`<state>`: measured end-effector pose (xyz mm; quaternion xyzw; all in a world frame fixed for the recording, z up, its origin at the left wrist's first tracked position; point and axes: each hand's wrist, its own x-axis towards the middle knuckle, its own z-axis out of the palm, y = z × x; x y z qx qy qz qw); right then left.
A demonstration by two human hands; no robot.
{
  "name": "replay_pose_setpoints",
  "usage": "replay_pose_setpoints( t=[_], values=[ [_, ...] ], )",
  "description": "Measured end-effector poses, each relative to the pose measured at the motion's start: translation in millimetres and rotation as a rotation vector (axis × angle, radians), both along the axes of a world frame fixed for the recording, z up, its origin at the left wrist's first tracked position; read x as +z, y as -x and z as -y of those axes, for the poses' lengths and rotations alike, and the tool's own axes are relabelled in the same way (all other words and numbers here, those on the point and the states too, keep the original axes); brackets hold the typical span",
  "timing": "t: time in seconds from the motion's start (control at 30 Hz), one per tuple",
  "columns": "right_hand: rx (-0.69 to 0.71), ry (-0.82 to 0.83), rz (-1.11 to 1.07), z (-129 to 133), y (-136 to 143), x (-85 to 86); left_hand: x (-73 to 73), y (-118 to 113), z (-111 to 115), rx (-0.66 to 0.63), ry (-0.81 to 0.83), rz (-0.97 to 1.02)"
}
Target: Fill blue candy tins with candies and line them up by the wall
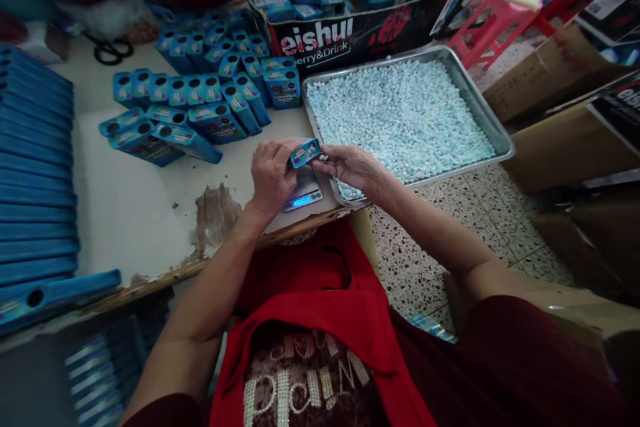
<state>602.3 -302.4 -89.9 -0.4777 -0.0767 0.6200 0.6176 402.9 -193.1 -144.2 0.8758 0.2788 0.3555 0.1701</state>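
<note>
My left hand [273, 173] is wrapped round a small blue candy box [305, 153], its top with the round hole facing up. Beside that hole, my right hand [350, 167] holds a few small white candies [323, 157] on its closed fingers. A small digital scale [303, 200] with a lit blue display lies on the table just under the box. To the right, a metal tray [506, 147] holds a broad layer of pale blue and white candies [400, 113], with my right forearm over its near edge.
Rows of upright blue boxes [220, 123] stand behind my left hand. Flat blue cartons [37, 167] are stacked at the far left, near black scissors [107, 50]. An open cardboard box [350, 40] with blue boxes stands behind the tray. A red stool [500, 23] is at the right.
</note>
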Motion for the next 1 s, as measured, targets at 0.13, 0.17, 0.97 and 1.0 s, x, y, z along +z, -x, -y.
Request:
replay_pose_setpoints(
  t=[0.13,0.17,0.97,1.0],
  values=[
    [0.04,0.012,0.102,-3.0,0.3,3.6,2.5,1.9,-2.7,0.039,0.149,0.054],
    [0.03,0.015,0.154,-3.3,0.0,5.7,3.1,2.3,-3.2,0.037,0.17,0.078],
    [0.215,-0.024,1.876,-39.7,-62.2,16.6,53.8,134.0,-61.2,0.071,0.486,0.177],
    [0.284,-0.039,1.897,-47.8,-57.0,15.6,63.9,161.8,-72.8,0.104,0.439,0.119]
  ],
)
